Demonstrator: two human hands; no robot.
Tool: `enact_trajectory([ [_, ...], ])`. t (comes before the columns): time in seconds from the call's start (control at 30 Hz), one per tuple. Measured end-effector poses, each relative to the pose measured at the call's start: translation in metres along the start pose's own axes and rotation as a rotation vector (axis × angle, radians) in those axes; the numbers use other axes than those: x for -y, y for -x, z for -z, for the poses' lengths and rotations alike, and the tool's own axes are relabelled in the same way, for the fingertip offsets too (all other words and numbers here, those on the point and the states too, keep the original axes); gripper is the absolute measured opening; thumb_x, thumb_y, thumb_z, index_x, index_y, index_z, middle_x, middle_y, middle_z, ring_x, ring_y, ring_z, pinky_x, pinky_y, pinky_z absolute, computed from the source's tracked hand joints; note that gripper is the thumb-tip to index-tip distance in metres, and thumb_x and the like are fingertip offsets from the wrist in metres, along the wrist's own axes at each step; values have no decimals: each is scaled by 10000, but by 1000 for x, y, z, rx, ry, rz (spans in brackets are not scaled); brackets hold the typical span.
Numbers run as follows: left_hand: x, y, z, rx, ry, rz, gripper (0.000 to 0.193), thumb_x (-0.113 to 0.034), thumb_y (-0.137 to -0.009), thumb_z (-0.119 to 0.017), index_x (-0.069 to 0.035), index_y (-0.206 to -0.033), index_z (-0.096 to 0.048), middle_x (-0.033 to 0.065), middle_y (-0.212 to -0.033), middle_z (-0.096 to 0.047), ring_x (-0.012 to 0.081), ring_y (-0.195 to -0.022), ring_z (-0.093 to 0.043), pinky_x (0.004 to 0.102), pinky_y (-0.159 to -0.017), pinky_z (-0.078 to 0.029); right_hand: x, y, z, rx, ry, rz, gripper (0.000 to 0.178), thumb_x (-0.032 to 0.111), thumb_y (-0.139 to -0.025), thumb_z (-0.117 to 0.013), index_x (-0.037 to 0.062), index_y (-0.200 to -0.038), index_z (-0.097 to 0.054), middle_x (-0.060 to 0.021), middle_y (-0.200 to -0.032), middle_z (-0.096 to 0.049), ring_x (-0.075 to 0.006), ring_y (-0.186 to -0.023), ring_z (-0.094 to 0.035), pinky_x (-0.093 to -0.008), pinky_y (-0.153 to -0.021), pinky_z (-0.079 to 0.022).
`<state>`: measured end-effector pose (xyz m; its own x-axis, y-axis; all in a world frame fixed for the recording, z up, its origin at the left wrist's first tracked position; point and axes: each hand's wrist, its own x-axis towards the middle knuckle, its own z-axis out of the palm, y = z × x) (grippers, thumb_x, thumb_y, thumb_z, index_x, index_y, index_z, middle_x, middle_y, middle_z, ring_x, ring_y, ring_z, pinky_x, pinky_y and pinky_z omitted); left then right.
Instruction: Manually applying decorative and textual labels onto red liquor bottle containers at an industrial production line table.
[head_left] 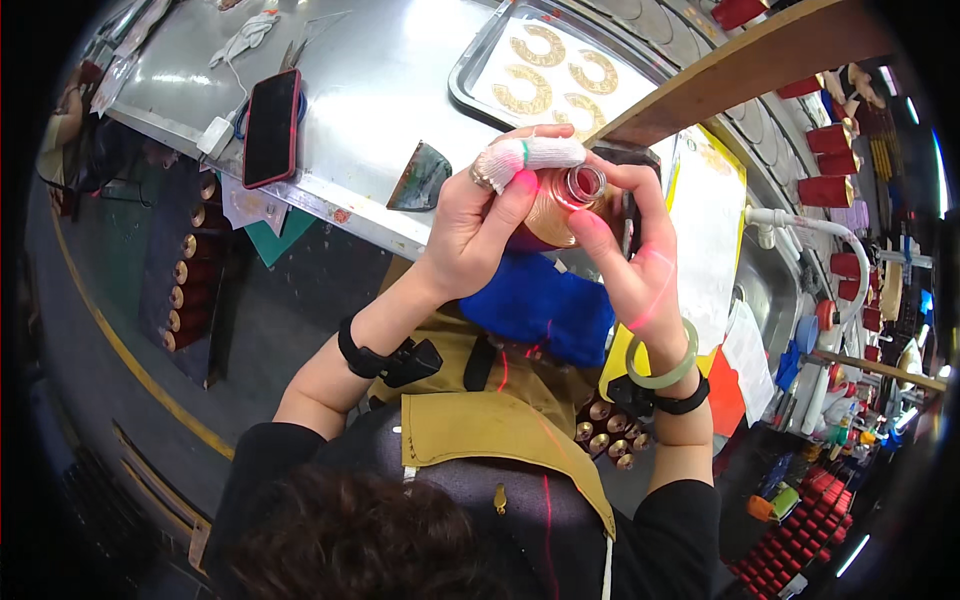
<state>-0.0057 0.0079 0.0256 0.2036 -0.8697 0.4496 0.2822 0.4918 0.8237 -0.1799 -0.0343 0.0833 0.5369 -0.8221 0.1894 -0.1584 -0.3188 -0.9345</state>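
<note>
A red and gold bottle (550, 213) with a round threaded neck is held between both hands above my lap, its open mouth toward me. My left hand (470, 228) grips its left side, thumb pressed near the shoulder; a white cloth sleeve (540, 153) covers the index finger. Around the right side curls my right hand (640, 265), thumb just below the neck. A pale green bangle (664, 362) circles the right wrist. A blue cloth (545, 308) lies below the bottle. The bottle's far side is hidden.
On the metal table (360, 90), a tray (482, 62) holds several gold C-shaped pieces. A phone (270, 130) lies near the table's edge. Right of my hands are a wooden bar (720, 75), a yellow-edged white sheet (705, 220) and a sink (765, 285).
</note>
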Motion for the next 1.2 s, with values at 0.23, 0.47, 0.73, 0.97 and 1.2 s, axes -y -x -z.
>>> enact_trajectory([
  [0.23, 1, -1, 5, 74, -13, 1, 350, -108, -1070, -480, 28, -1374, -590, 181, -1413, -595, 254, -1322, -567, 373, -1119, -433, 1, -2, 1, 5, -31, -39, 380, 115, -952, -739, -13, -1266, -569, -158, -1347, -666, -210, -1217, -619, -348, -1059, -460],
  [0.47, 14, -1, 18, 111, -167, -124, 422, -170, -991, -636, -3, -1374, -582, 190, -1492, -493, 313, -1353, -510, 425, -1125, -413, 3, 1, 2, 3, 43, -55, 396, 131, -949, -743, -13, -1285, -591, -124, -1196, -698, -169, -1120, -632, -327, -1000, -481],
  [0.73, 23, 26, -11, -54, -580, -84, 662, -254, -708, -934, -236, -1308, -655, 213, -1499, -422, 412, -1326, -506, 470, -1030, -499, -2, -2, 5, -27, -100, -21, 450, 185, -927, -780, -15, -1292, -609, -113, -1126, -701, -141, -1046, -631, -298, -954, -491],
  [0.97, 33, 15, -5, -31, -872, -451, 714, -150, -687, -938, -221, -1288, -561, 227, -1475, -399, 404, -1277, -555, 483, -1028, -514, 14, -6, 37, 161, -121, -61, 381, 227, -1070, -520, 23, -1374, -624, -41, -1122, -657, -115, -964, -593, -273, -906, -492],
  [1.2, 30, 9, -3, -21, -641, -354, 892, -117, -649, -941, -89, -1378, -429, 191, -1377, -442, 342, -1269, -519, 444, -1051, -465, 45, 7, 31, -43, 667, 620, 362, -33, -738, -710, 56, -1088, -729, -84, -1053, -728, -267, -913, -689, -385, -810, -551],
])
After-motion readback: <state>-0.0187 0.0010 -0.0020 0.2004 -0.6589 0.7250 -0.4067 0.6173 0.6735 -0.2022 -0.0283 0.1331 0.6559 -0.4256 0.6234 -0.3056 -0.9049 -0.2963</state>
